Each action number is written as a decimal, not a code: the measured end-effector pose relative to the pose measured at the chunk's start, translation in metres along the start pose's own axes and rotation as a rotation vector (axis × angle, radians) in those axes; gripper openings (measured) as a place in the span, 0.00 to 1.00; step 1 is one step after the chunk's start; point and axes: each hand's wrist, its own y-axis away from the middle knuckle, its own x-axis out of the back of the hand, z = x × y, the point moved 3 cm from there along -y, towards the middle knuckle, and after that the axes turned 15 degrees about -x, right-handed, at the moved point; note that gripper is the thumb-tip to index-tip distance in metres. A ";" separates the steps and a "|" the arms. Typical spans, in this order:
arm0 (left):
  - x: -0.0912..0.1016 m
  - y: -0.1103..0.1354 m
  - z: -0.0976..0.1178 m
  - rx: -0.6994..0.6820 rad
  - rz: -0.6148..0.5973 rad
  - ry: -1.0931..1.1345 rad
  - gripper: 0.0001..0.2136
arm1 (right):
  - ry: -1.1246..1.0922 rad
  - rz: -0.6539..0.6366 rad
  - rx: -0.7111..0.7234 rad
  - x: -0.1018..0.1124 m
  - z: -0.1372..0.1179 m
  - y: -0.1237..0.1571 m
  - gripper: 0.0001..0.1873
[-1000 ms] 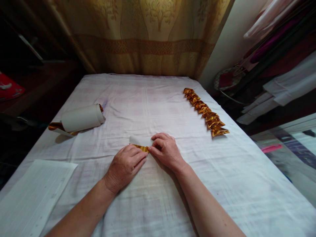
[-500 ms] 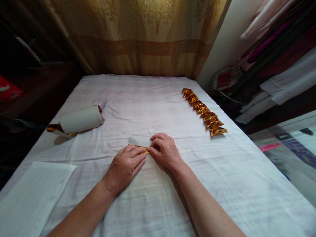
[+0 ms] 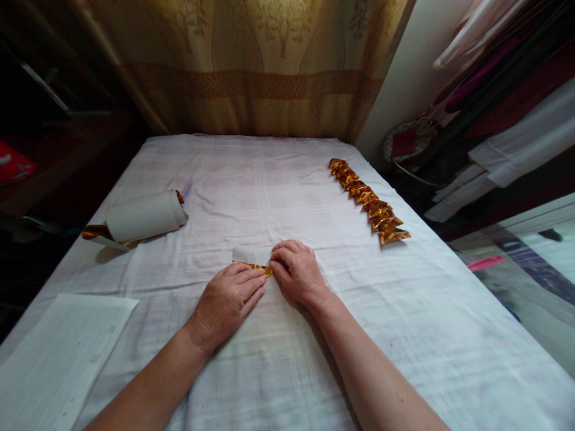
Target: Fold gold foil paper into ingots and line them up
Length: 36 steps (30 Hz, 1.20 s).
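Observation:
A small piece of gold foil paper (image 3: 257,267) lies on the bed-like covered surface, its white back facing up and a gold strip folded over along the near edge. My left hand (image 3: 233,296) rests on the near side of it, fingers stretched out and lying flat over the gold fold. At the right end of the paper, my right hand (image 3: 296,272) has thumb and fingertips pinched on the edge. The fingers hide part of the paper. To the upper right, a row of folded gold foil pieces (image 3: 363,194) overlaps in a slanting line.
A roll of white-backed gold foil paper (image 3: 144,218) lies on the left, its loose end curling out. A white printed sheet (image 3: 67,353) is at the front left of the white cloth (image 3: 251,179). A curtain (image 3: 269,78) hangs behind; clothes (image 3: 525,137) hang at right.
My fingers have shifted slightly along the paper, and more of the gold fold shows between my hands. The view has moved a little; the roll and the row lie as before.

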 end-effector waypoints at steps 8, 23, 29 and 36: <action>0.000 0.002 -0.003 -0.005 0.003 0.001 0.11 | 0.001 -0.018 0.000 0.001 -0.003 0.002 0.02; 0.014 0.003 -0.013 -0.104 0.000 0.114 0.08 | 0.011 -0.033 0.068 0.001 0.000 0.001 0.04; 0.019 0.003 -0.023 0.076 0.104 0.116 0.06 | 0.127 -0.035 0.177 0.004 -0.006 0.003 0.04; 0.015 0.015 -0.038 0.090 0.027 0.044 0.09 | 0.129 -0.070 0.245 0.010 -0.010 0.005 0.05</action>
